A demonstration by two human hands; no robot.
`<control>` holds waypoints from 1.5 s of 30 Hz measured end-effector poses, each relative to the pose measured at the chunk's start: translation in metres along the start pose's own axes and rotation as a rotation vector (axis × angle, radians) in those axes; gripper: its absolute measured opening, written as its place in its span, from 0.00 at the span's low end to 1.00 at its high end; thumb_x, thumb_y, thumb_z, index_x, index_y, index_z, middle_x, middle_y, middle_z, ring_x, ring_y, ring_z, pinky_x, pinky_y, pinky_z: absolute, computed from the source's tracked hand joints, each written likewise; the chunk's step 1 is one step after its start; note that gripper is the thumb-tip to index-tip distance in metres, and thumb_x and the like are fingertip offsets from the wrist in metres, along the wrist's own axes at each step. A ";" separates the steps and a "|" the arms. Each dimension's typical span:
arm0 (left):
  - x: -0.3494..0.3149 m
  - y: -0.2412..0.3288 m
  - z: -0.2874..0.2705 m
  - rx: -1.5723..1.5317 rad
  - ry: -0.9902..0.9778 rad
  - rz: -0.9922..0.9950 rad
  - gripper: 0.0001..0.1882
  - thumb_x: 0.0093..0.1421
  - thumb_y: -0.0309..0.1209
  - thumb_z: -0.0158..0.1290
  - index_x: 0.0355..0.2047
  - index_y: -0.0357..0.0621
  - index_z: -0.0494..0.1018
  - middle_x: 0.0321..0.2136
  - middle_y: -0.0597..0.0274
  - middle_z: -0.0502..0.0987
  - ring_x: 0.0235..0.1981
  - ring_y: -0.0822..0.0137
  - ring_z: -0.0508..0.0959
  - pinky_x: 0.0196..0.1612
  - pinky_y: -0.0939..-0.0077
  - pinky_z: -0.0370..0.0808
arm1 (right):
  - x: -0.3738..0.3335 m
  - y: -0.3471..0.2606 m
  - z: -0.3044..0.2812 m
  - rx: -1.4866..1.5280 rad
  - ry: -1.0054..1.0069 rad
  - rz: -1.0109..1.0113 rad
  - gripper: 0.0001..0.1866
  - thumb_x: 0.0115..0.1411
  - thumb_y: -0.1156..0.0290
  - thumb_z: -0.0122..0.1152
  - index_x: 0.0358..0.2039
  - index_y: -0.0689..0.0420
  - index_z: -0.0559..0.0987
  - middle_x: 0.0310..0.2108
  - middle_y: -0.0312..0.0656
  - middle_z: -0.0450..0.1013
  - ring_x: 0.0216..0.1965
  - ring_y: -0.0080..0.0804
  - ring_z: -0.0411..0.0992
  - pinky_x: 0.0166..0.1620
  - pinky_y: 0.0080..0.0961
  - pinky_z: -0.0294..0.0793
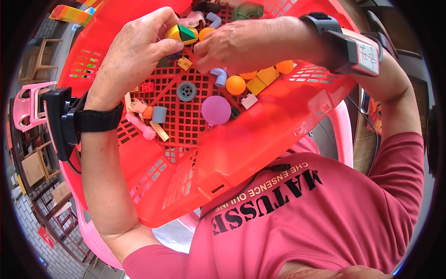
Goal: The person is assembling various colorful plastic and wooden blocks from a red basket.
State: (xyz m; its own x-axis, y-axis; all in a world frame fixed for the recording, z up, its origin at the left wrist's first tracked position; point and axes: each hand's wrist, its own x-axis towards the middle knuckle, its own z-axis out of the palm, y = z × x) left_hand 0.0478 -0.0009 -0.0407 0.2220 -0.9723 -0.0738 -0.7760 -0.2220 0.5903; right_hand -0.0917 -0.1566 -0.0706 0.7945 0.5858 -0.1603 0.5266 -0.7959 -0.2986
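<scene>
Inside a large red plastic basket (241, 158), my left hand (139, 49) pinches a yellow and green toy (182, 34) between thumb and fingers. Close to its right, my right hand (227, 46) has its fingers curled; what they hold, if anything, is hidden. An orange ball (206, 33) lies just beyond the right fingertips. Below the hands lie a small yellow block (184, 63), a blue-violet elbow pipe (219, 76) and a grey wheel (186, 91). A purple balloon-like ball (216, 110) rests nearer me.
Along the basket's right side are an orange ball (235, 85), yellow blocks (262, 80) and a white block (249, 101). At left lie a grey-blue cylinder (159, 114) and a pink toy piece (141, 127). A pink plastic chair (35, 106) and wooden chairs stand beyond.
</scene>
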 end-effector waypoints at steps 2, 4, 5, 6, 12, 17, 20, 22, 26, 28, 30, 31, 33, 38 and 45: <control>-0.001 0.000 0.002 -0.056 0.009 0.022 0.08 0.55 0.23 0.52 0.34 0.38 0.65 0.23 0.71 0.68 0.26 0.82 0.66 0.28 0.85 0.64 | 0.001 -0.005 0.002 0.091 -0.005 -0.030 0.10 0.54 0.77 0.50 0.38 0.58 0.72 0.37 0.43 0.66 0.46 0.39 0.67 0.45 0.36 0.71; -0.001 0.005 0.004 -0.070 0.009 0.024 0.08 0.55 0.24 0.52 0.34 0.38 0.65 0.22 0.72 0.67 0.26 0.83 0.64 0.28 0.85 0.63 | 0.000 0.001 0.019 0.066 0.054 -0.124 0.10 0.54 0.76 0.50 0.38 0.58 0.72 0.37 0.43 0.65 0.46 0.39 0.67 0.44 0.36 0.71; -0.001 0.007 0.004 -0.070 0.010 0.022 0.08 0.55 0.24 0.52 0.34 0.38 0.65 0.22 0.72 0.67 0.26 0.83 0.64 0.28 0.85 0.63 | 0.001 0.003 0.023 0.045 0.113 -0.216 0.10 0.55 0.76 0.49 0.39 0.58 0.72 0.37 0.42 0.65 0.46 0.38 0.67 0.44 0.35 0.71; -0.001 0.009 0.004 -0.080 0.003 0.009 0.07 0.55 0.24 0.51 0.34 0.38 0.66 0.22 0.72 0.66 0.25 0.83 0.64 0.27 0.85 0.62 | -0.001 0.005 0.027 0.015 0.138 -0.271 0.11 0.55 0.77 0.50 0.40 0.56 0.73 0.37 0.40 0.64 0.47 0.37 0.65 0.43 0.34 0.72; 0.002 0.006 0.001 -0.067 0.012 0.023 0.07 0.56 0.26 0.51 0.34 0.39 0.66 0.21 0.72 0.65 0.24 0.82 0.63 0.27 0.84 0.62 | -0.005 0.024 0.010 0.124 0.077 0.018 0.12 0.50 0.75 0.56 0.38 0.56 0.74 0.36 0.41 0.67 0.41 0.39 0.70 0.42 0.35 0.71; -0.004 0.003 -0.006 0.039 0.090 0.030 0.08 0.56 0.28 0.52 0.33 0.39 0.66 0.21 0.71 0.65 0.24 0.80 0.64 0.27 0.83 0.63 | 0.002 0.042 -0.023 0.128 0.276 -0.096 0.13 0.54 0.73 0.55 0.39 0.65 0.72 0.35 0.51 0.71 0.36 0.48 0.72 0.37 0.33 0.72; -0.001 0.009 -0.008 -0.041 0.054 -0.079 0.09 0.56 0.28 0.53 0.34 0.39 0.66 0.21 0.70 0.65 0.24 0.79 0.65 0.27 0.82 0.64 | 0.002 0.049 -0.013 0.141 0.300 -0.053 0.08 0.56 0.75 0.53 0.36 0.64 0.73 0.32 0.45 0.73 0.33 0.38 0.73 0.36 0.30 0.72; 0.002 0.006 -0.008 -0.028 0.120 -0.053 0.09 0.56 0.29 0.53 0.35 0.39 0.66 0.21 0.71 0.65 0.24 0.79 0.65 0.27 0.81 0.65 | 0.008 0.060 0.009 0.076 0.327 0.059 0.08 0.48 0.72 0.57 0.30 0.58 0.74 0.27 0.44 0.71 0.34 0.41 0.72 0.37 0.37 0.70; -0.002 0.002 -0.008 -0.089 0.122 -0.067 0.09 0.57 0.29 0.52 0.35 0.39 0.66 0.21 0.71 0.65 0.24 0.79 0.65 0.27 0.82 0.65 | 0.004 0.040 0.015 0.074 0.051 0.094 0.10 0.47 0.68 0.60 0.28 0.58 0.74 0.28 0.44 0.71 0.33 0.42 0.71 0.36 0.37 0.69; 0.001 0.000 -0.008 -0.054 0.084 -0.057 0.09 0.58 0.29 0.52 0.35 0.39 0.66 0.21 0.71 0.65 0.24 0.79 0.65 0.27 0.82 0.65 | 0.000 0.033 0.018 0.021 -0.040 0.130 0.11 0.48 0.68 0.59 0.31 0.58 0.73 0.29 0.44 0.69 0.34 0.42 0.71 0.36 0.37 0.69; 0.000 0.001 -0.008 -0.068 0.074 -0.069 0.09 0.58 0.28 0.52 0.35 0.39 0.66 0.21 0.72 0.65 0.25 0.80 0.65 0.27 0.83 0.65 | 0.000 0.031 0.019 -0.032 -0.131 0.168 0.14 0.49 0.66 0.60 0.35 0.57 0.74 0.30 0.43 0.67 0.35 0.41 0.70 0.36 0.37 0.69; -0.001 0.001 -0.009 -0.080 0.066 -0.080 0.09 0.58 0.28 0.52 0.36 0.39 0.66 0.21 0.72 0.65 0.25 0.80 0.65 0.27 0.83 0.65 | 0.001 0.032 0.018 -0.026 -0.133 0.165 0.14 0.49 0.66 0.60 0.35 0.57 0.74 0.30 0.43 0.67 0.35 0.41 0.70 0.36 0.37 0.69; 0.000 -0.007 -0.009 -0.105 0.046 -0.056 0.09 0.58 0.28 0.52 0.36 0.39 0.66 0.22 0.72 0.65 0.25 0.81 0.66 0.28 0.84 0.65 | 0.004 0.030 0.014 -0.125 0.061 0.154 0.13 0.46 0.69 0.59 0.33 0.57 0.74 0.33 0.43 0.70 0.35 0.44 0.71 0.38 0.39 0.70; 0.010 0.063 -0.014 0.065 0.080 -0.461 0.07 0.53 0.25 0.54 0.29 0.36 0.68 0.19 0.65 0.68 0.21 0.75 0.68 0.25 0.78 0.67 | 0.001 -0.017 0.018 0.111 0.049 -0.252 0.11 0.51 0.73 0.53 0.37 0.54 0.75 0.34 0.43 0.68 0.36 0.43 0.72 0.40 0.36 0.72; -0.002 0.045 -0.010 0.005 0.066 -0.314 0.07 0.53 0.25 0.54 0.30 0.36 0.68 0.19 0.66 0.68 0.21 0.75 0.67 0.25 0.79 0.66 | 0.002 -0.008 0.042 -0.147 0.100 -0.320 0.14 0.49 0.71 0.55 0.38 0.48 0.77 0.41 0.39 0.64 0.42 0.35 0.68 0.44 0.29 0.70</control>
State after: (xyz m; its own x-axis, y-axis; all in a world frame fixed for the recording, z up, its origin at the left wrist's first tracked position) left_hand 0.0183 -0.0085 -0.0065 0.4891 -0.8492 -0.1993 -0.6663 -0.5112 0.5428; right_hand -0.1072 -0.1423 -0.1084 0.6040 0.7969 0.0146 0.7856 -0.5921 -0.1794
